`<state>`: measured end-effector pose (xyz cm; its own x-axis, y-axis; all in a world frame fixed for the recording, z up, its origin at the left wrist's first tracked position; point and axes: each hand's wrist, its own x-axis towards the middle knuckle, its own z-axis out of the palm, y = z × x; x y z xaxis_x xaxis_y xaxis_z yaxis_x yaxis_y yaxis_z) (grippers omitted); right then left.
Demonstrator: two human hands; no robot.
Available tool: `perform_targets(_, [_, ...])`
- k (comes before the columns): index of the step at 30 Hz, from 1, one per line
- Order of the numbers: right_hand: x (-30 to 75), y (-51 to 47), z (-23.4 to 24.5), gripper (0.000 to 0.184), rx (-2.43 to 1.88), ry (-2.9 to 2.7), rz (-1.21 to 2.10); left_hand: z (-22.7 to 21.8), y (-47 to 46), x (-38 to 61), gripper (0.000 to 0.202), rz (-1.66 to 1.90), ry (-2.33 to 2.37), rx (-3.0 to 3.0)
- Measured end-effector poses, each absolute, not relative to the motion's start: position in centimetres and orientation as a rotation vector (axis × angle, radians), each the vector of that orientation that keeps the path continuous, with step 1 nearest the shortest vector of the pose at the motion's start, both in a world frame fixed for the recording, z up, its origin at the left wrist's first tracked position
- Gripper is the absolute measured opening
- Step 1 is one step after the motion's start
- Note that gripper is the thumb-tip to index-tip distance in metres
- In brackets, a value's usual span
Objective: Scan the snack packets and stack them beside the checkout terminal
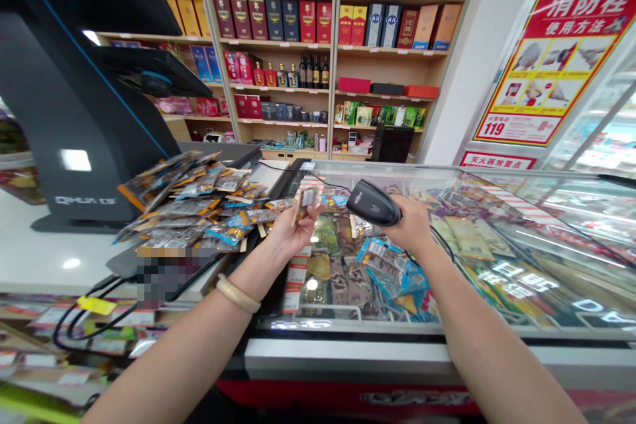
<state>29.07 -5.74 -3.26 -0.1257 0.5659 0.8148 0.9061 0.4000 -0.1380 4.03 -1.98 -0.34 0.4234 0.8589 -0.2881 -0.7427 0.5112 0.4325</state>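
Observation:
My left hand (pixel 294 232) is closed on a small snack packet (pixel 307 199), whose barcode side is turned up. To its right, my right hand (pixel 410 225) grips a black barcode scanner (pixel 372 203) by the handle, its head pointing left toward the packet; a gap lies between them. Beside my left hand, a heap of similar snack packets (pixel 193 195) with orange and blue edges covers part of the counter. More packets with blue edges (pixel 390 262) lie below the scanner, on or under the freezer's glass top; I cannot tell which.
A glass-topped freezer (pixel 348 351) runs across the front and right. On the left, a dark register stand (pixel 99 146) rises from the white counter (pixel 30 238), with cables (pixel 74 324) hanging at its edge. Shelves (pixel 278 45) of boxes and bottles stand behind.

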Motion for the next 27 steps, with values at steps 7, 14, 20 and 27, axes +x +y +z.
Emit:
perform_targets(7, [28.2,-6.0,-3.3,0.028,-1.234,-1.970,-0.511,-0.6,-2.5,3.6,0.045,0.793,0.417,0.147])
perform_targets(14, [28.1,-6.0,-3.3,0.032,-1.328,-2.006,-0.440,-0.4,-2.5,3.7,0.037,0.742,0.437,0.228])
perform_targets(20, [28.5,-6.0,-3.3,0.026,-1.327,-1.898,-0.461,-1.2,-1.8,4.4,0.024,1.147,0.840,0.904])
perform_targets(27, [28.7,-5.9,-3.3,0.021,-1.341,-1.829,-0.463,-0.6,1.3,0.0,0.036,1.513,1.812,1.788])
